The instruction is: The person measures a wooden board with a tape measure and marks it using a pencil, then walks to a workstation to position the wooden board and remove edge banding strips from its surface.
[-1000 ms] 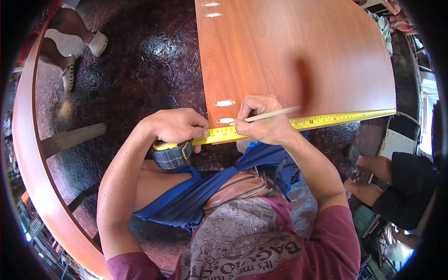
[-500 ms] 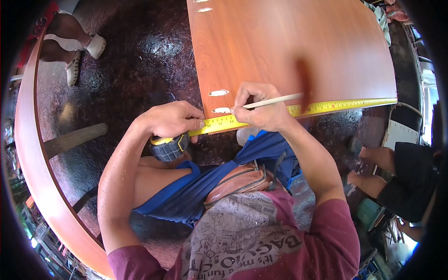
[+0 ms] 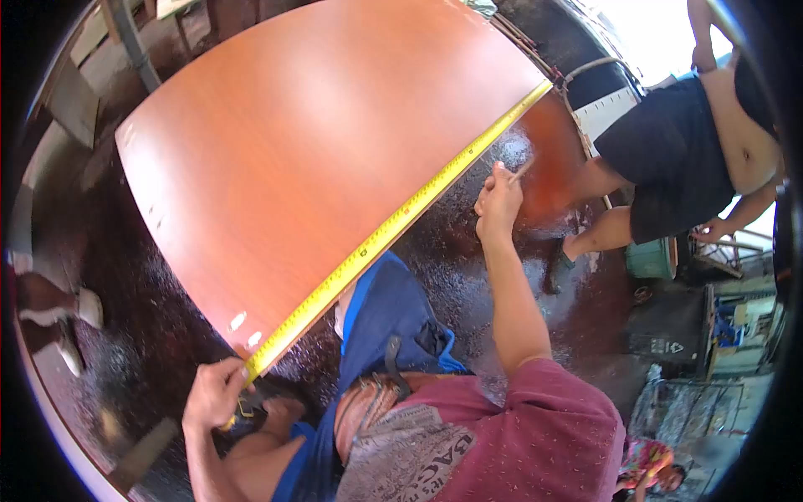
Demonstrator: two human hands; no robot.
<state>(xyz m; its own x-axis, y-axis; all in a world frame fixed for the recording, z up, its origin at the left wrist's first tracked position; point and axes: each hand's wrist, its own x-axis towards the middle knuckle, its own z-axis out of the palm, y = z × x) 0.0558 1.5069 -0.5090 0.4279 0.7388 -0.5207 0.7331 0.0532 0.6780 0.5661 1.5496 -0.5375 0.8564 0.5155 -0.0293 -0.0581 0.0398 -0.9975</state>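
Observation:
A yellow tape measure [image 3: 401,215] lies stretched along the near edge of a reddish-brown wooden panel [image 3: 318,142]. My left hand [image 3: 216,393] grips the blade at the panel's lower left corner, its dark case partly hidden below the fingers. Pale elongated slots [image 3: 238,320] show in the panel near that corner. Out over the floor, to the right of the tape, my right hand [image 3: 499,205] is closed around a thin pencil-like stick [image 3: 523,170] and does not touch the panel.
At the right stands a person in dark shorts [image 3: 669,159], near a green container [image 3: 651,259]. Another person's light clogs [image 3: 89,309] are at the left. A curved wooden edge [image 3: 63,439] runs along the lower left. Someone in bright clothing [image 3: 644,463] is at the lower right.
My right hand has left the slotted corner and moved toward the panel's far right end, still with the stick. The view has turned. My left hand remains on the tape at the corner.

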